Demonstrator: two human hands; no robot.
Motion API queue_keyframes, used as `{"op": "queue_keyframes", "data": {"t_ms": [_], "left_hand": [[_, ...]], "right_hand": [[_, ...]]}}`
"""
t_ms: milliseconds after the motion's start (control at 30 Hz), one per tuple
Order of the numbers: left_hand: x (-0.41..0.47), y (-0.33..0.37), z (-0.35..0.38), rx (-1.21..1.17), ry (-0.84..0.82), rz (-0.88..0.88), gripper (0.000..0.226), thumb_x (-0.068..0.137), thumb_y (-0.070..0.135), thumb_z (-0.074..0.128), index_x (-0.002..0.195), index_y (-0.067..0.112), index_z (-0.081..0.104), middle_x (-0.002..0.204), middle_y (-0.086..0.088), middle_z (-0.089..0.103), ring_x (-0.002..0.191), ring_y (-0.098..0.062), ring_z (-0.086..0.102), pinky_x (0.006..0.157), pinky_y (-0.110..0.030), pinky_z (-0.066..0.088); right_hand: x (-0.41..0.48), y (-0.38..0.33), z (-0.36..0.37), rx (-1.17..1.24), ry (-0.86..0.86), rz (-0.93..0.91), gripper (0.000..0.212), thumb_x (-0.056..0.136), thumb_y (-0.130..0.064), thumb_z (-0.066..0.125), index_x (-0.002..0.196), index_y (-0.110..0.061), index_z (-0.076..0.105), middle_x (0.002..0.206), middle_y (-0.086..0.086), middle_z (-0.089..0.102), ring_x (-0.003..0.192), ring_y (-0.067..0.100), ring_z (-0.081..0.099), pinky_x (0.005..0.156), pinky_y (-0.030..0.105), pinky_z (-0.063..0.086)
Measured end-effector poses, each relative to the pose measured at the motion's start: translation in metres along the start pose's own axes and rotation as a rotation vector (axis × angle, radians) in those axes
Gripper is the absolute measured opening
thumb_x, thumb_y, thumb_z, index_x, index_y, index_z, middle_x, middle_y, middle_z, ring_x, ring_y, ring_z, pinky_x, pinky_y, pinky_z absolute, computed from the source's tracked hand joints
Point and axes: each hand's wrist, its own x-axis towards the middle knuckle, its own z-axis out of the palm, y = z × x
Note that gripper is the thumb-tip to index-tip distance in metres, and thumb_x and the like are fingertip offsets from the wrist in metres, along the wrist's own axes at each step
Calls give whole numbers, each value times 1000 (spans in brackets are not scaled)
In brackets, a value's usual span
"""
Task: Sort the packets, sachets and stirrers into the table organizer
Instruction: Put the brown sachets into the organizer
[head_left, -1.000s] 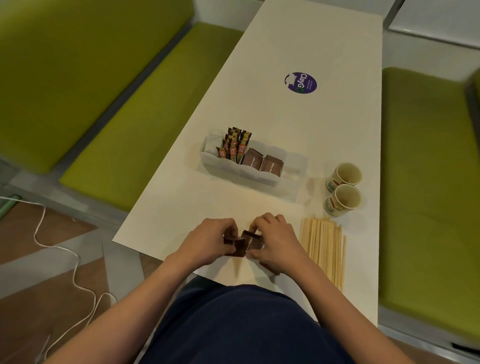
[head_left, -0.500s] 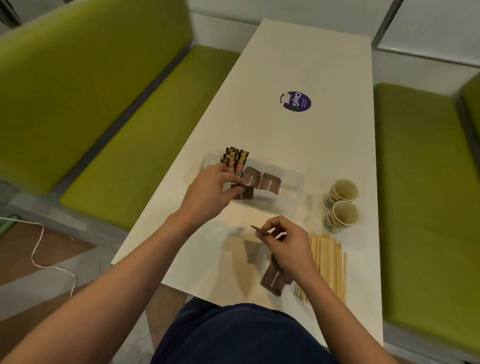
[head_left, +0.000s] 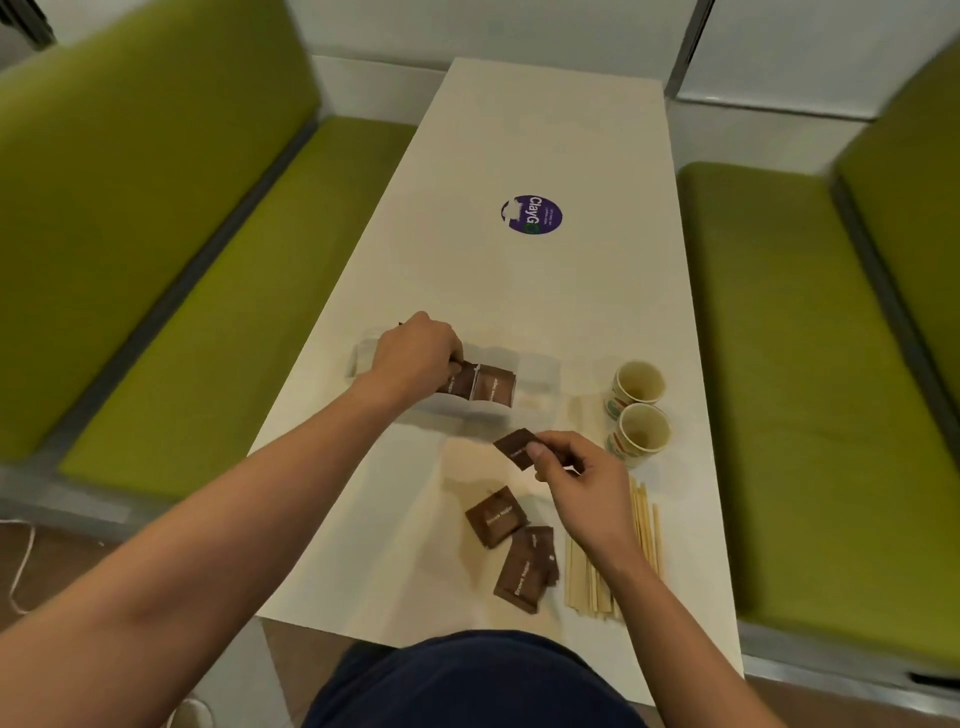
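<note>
A clear table organizer (head_left: 540, 371) stands mid-table with brown sugar packets (head_left: 493, 384) upright in its middle section. My left hand (head_left: 418, 348) reaches into it and pinches a brown packet (head_left: 460, 379) at the packets' left side; it hides the sachets behind it. My right hand (head_left: 576, 473) holds another brown packet (head_left: 517, 447) between thumb and fingers, just above the table in front of the organizer. More brown packets (head_left: 496, 517) (head_left: 524, 571) lie loose near the front edge. Wooden stirrers (head_left: 597, 582) lie in a bundle to their right, partly under my right wrist.
Two paper cups (head_left: 639, 387) (head_left: 644, 434) stand right of the organizer. A purple round sticker (head_left: 531, 214) marks the far half of the white table (head_left: 519, 130). Green bench seats (head_left: 208, 291) (head_left: 810, 389) flank both sides. A white cable (head_left: 21, 571) lies on the floor at left.
My hands parted from one pile of packets at the front edge. The left carried a brown packet into the organizer; the right lifted another packet forward. The camera tilted, showing more of the near table.
</note>
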Motion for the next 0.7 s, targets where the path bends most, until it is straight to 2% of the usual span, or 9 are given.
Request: {"op": "queue_keyframes", "data": {"t_ms": [133,300,333,400,500,600,700], "left_hand": [[-1,4,5,143,35,89,16,91,25,67,104,25,76,100,0,64,104,-23,51,61,-32,35],[-16,9,7,24,175,54,19,92,28,63,107,21,74,104,1,62,103,-23,50,65,-31,36],[-21,10,6,-18,196,37,20,93,29,62,107,21,74,105,1,62,104,-23,50,67,-32,40],[-34,12,5,-106,231,6,20,94,29,62,107,20,74,102,0,62,103,-24,50,75,-35,46],[-53,12,5,-202,262,-28,17,95,30,62,103,22,75,99,2,60,101,-21,49,78,-33,45],[-70,10,11,-257,269,-66,15,95,29,63,103,26,75,104,5,60,104,-17,48,75,-27,39],[-83,10,20,-271,234,-89,17,94,29,63,107,25,73,106,6,59,104,-16,47,79,-29,44]], "right_hand": [[28,-15,5,-42,71,-103,13,95,-24,71,100,-35,76,92,-16,72,81,5,68,70,15,49],[81,-37,16,-184,106,-208,13,96,-29,69,104,-25,78,91,-21,70,85,-2,62,74,19,44],[91,-40,18,-236,87,-211,15,97,-29,67,106,-23,78,94,-17,71,88,0,61,77,21,42],[109,-40,24,-380,-2,-184,19,99,-27,64,109,-19,78,104,-4,73,101,16,62,83,29,43],[127,-35,33,-614,-170,-159,20,98,-25,62,106,-20,79,105,5,67,107,28,56,81,35,46],[133,-30,42,-742,-183,-174,19,97,-30,63,104,-22,80,104,5,61,107,30,54,77,38,49],[132,-23,49,-879,-130,-218,19,97,-35,65,103,-24,80,104,5,62,105,30,55,76,38,46]]}}
